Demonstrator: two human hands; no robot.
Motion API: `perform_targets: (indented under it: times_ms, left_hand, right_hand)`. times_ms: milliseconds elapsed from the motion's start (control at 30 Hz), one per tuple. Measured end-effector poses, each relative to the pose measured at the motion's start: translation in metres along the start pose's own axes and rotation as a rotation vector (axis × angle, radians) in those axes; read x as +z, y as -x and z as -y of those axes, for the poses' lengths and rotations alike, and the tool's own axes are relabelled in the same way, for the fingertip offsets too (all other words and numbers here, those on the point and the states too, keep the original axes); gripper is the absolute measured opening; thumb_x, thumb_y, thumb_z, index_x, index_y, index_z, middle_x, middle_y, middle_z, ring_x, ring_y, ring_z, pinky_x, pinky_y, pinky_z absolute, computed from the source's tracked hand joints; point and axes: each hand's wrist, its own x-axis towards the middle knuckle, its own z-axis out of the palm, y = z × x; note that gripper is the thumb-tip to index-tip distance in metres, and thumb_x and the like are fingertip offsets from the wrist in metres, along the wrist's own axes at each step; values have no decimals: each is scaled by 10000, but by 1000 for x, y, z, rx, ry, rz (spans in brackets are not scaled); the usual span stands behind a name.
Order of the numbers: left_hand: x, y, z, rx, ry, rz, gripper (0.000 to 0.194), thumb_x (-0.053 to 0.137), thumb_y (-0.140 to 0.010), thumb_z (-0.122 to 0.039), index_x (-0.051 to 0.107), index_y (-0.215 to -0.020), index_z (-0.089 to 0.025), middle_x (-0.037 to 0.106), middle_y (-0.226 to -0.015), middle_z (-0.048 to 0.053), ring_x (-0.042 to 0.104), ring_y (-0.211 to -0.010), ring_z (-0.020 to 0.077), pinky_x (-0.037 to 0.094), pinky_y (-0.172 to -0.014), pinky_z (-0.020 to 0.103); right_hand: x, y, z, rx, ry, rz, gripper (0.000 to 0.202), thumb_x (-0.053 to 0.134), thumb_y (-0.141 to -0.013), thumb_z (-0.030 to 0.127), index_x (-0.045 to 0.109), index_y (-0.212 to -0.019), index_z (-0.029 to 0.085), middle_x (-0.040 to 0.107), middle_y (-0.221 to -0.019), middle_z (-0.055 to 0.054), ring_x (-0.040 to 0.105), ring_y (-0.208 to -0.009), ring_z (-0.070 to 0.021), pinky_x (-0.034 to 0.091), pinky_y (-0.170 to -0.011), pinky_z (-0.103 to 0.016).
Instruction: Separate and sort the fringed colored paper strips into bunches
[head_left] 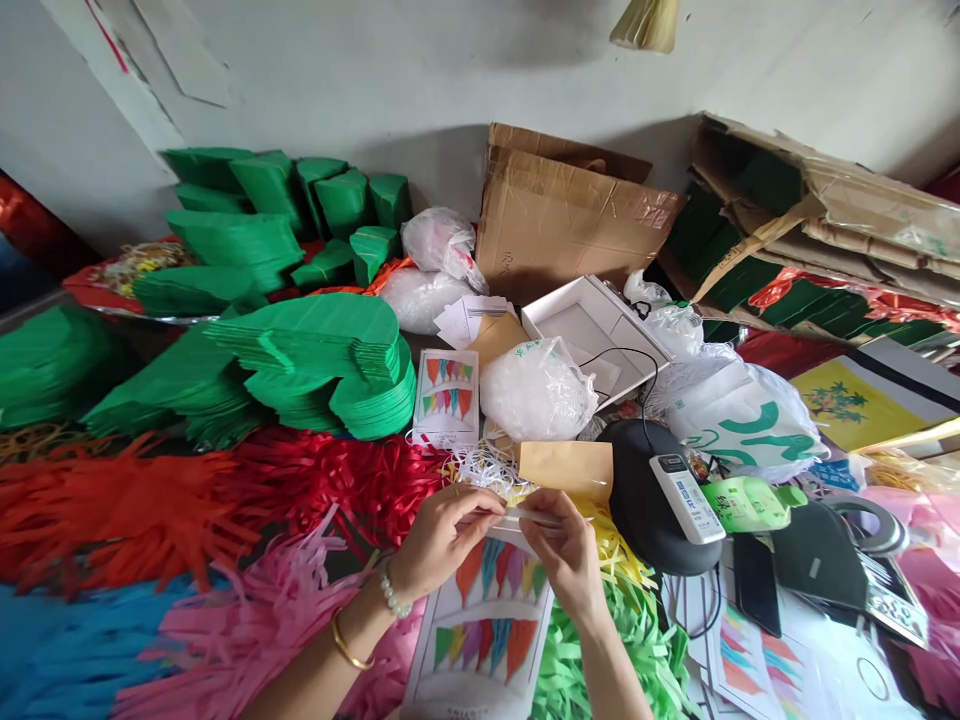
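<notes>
Both hands pinched on it now: left hand [450, 540] and right hand [566, 550] grip the far edge of the flat, pale packet printed with colourful tassels [480, 640], held upright-ish at the near centre, just this side of the white shredded strips [487, 465]. Looks light, thin and bendy, likely slick and easily creased, so fingertips at both far corners suit it, pressure gentle, never squeezing the middle.
</notes>
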Motion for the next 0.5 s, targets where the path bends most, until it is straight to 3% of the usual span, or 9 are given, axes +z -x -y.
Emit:
perform_targets:
  times_ms: [167, 267, 367, 500]
  left_hand:
    - [-1, 1, -2, -37, 29, 4, 108, 575, -927, -210, 677, -893, -201, 719, -901, 31, 685, -845, 146, 558, -744, 237]
    - [0, 1, -1, -41, 62, 16, 110, 562, -933, -208, 670, -913, -198, 711, -918, 35, 685, -847, 142, 563, -758, 237]
    - [0, 2, 0, -34, 56, 9, 110, 559, -936, -213, 666, -916, -203, 711, -933, 33, 684, -852, 142, 562, -770, 243]
    - [0, 2, 1, 12, 2, -20, 106, 567, -935, -212, 670, -909, -215, 721, -932, 27, 679, -895, 154, 549, -813, 270]
  right_hand:
    - [0, 2, -10, -268, 108, -78, 96, 545, -932, 233, 597, -1011, 225, 591, -1095, -78, 600, -1015, -206, 511, -824, -318]
    - [1, 4, -16, -414, 238, -100, 203, 506, -940, 153, 670, -993, 259, 513, -1198, -85, 533, -1146, -230, 494, -879, -353]
    - [2, 5, -17, -446, 278, -86, 309, 477, -947, 120, 692, -1076, 301, 503, -1190, -81, 539, -1120, -222, 503, -855, -349]
    - [2, 5, -13, -426, 266, -61, 302, 476, -953, 136, 693, -1092, 294, 531, -1153, -78, 552, -1075, -218, 494, -865, -362]
